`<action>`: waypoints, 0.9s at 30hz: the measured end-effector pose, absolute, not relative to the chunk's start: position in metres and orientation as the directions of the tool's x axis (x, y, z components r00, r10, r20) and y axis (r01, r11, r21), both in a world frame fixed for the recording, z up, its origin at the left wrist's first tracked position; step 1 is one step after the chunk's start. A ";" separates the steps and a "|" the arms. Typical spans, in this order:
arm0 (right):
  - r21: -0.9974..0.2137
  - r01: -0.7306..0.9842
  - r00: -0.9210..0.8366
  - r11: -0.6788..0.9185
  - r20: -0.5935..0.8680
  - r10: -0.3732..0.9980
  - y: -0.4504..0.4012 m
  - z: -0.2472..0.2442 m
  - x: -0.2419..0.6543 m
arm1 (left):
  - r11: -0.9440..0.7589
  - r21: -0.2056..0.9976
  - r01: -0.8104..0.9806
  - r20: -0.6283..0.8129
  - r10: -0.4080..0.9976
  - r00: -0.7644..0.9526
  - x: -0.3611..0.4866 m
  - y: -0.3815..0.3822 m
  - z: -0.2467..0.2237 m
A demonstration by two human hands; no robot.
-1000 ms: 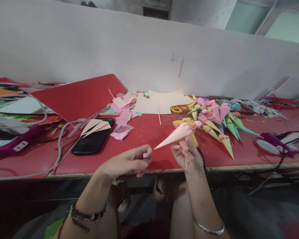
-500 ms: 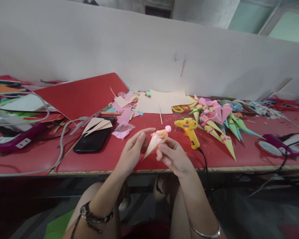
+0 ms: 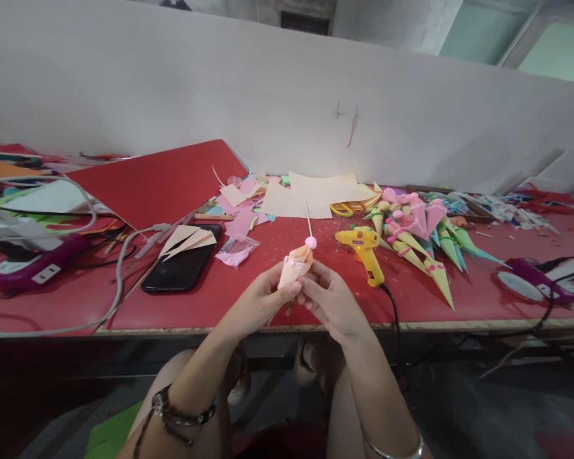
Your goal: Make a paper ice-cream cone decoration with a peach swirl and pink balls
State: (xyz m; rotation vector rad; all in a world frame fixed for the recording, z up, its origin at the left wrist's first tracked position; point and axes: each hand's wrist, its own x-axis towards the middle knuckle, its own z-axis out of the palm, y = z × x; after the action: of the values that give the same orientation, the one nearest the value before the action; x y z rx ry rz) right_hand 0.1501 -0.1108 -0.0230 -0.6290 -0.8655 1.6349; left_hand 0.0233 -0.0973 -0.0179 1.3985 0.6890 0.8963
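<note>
Between my two hands is a small peach paper cone [image 3: 291,271], its top shaped like ice cream with pink trim and a pink ball on top. My left hand [image 3: 263,298] grips the cone from the left, thumb across its front. From the right, my right hand [image 3: 332,298] pinches it, fingers close to the left thumb. The cone's lower tip is hidden behind my fingers. Just beyond the pink ball lies a thin wooden stick [image 3: 309,220]. A yellow glue gun [image 3: 363,245] rests on the table to the right of my right hand.
Finished paper cones [image 3: 414,229] are piled at the right. A black phone [image 3: 182,268] with peach paper pieces [image 3: 191,239] on it lies left, near a plastic bag [image 3: 236,250]. Peach sheets [image 3: 316,191] and yellow-handled scissors [image 3: 342,209] are farther back. A purple power strip [image 3: 33,268] sits far left.
My left hand has closed onto the cone, where its fingers were apart before. The cone has shifted slightly left and tilted more upright.
</note>
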 end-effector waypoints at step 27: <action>-0.786 -0.618 -0.057 -0.026 0.011 0.998 -0.106 -0.027 0.151 | -0.078 0.967 -0.243 0.141 0.957 0.252 0.025 -0.090 -0.026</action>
State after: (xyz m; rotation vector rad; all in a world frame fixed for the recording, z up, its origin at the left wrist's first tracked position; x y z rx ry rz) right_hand 0.1508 -0.1056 -0.0272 -0.6819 -0.7383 1.4999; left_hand 0.0255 -0.0896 -0.0256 1.2312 0.7869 1.1870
